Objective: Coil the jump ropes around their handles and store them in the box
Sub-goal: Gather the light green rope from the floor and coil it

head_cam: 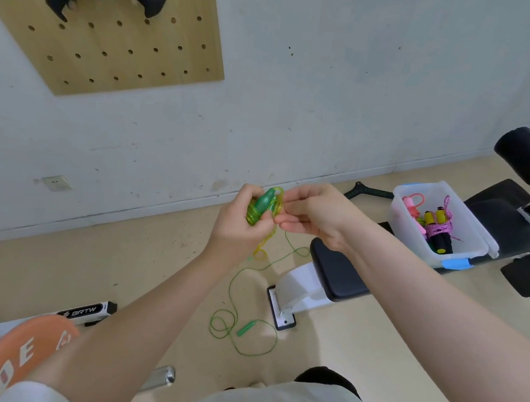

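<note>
Nearest, at about six o'clock on the floor, lies the loose end of the green rope: slack loops and the second handle, untouched. From there the cord climbs toward the hands at the centre of the view.

The left hand grips the first handle, fingers curled round it and round the turns already laid on it, with a yellow-green coiled stretch hanging just below the fist. The right hand pinches the cord just beside the handle, at three o'clock of it, fingers curled on the strand.

The step in hand looks like winding. To do it well, I would keep the left thumb pressing the laid turns so they cannot spring off, feed the cord with light tension from the right hand, lay each turn beside the last, and let the slack rise from the floor without snagging the bench.

Farther off, at about two o'clock, the clear box sits on the bench, already holding pink, yellow and black bundled ropes.
</note>
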Motion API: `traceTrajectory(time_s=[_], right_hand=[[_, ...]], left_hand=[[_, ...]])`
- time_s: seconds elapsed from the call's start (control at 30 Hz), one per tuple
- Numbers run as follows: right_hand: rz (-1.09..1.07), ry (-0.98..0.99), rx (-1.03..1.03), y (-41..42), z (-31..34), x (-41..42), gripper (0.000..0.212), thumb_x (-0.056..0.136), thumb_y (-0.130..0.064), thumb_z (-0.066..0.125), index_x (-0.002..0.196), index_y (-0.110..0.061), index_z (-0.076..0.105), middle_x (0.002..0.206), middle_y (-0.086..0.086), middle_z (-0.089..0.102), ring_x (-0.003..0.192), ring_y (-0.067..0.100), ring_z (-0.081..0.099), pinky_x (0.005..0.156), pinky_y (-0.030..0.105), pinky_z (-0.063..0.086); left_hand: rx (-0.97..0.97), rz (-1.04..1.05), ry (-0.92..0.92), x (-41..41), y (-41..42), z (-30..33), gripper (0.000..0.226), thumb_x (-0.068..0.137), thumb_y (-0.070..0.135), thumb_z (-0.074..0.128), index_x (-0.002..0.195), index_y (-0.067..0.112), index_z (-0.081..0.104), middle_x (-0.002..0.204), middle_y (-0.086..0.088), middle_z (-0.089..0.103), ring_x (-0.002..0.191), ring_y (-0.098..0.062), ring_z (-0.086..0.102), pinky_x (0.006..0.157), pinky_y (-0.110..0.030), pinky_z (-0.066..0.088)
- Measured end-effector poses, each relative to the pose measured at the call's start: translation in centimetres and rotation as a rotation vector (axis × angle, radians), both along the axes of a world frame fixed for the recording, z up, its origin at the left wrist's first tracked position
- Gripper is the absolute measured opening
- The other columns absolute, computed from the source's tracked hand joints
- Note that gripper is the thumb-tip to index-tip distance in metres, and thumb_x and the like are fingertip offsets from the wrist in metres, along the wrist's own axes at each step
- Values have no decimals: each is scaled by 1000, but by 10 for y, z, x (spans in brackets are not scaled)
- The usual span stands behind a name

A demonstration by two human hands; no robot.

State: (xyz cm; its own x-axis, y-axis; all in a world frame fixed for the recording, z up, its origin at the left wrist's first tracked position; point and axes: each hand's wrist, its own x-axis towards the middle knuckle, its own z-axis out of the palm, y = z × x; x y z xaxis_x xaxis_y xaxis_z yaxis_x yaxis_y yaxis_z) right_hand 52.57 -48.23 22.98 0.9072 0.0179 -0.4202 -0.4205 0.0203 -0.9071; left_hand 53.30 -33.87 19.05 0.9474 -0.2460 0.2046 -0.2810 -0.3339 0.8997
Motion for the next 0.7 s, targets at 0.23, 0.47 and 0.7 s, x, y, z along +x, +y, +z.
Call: traceTrajectory(time_s=[0.23,0.47,0.7], right_hand=[[8,-67,-61,4,-15,5,11,90,-7,58,81,-12,60,73,0,60,57,3,60,44,12,46],[-38,14,36,7,-29,26,23,90,-12,41,67,-14,46,64,0,41,55,12,37,55,23,34],[-29,33,50,-32,-46,31,28,88,-6,58,63,-13,48,59,0,47,40,3,48,37,8,37]], left_hand=[[-134,69,174,7,1,-10,12,79,13,53,83,24,52,66,5,50,57,-9,47,52,-25,43],[-480,238,591,23,-28,-4,15,93,17,47,83,11,55,62,-8,59,43,-16,51,42,-22,39],[-294,338,736,51,-82,-28,14,86,16,50,83,8,61,65,-10,55,43,-17,48,37,-19,35]])
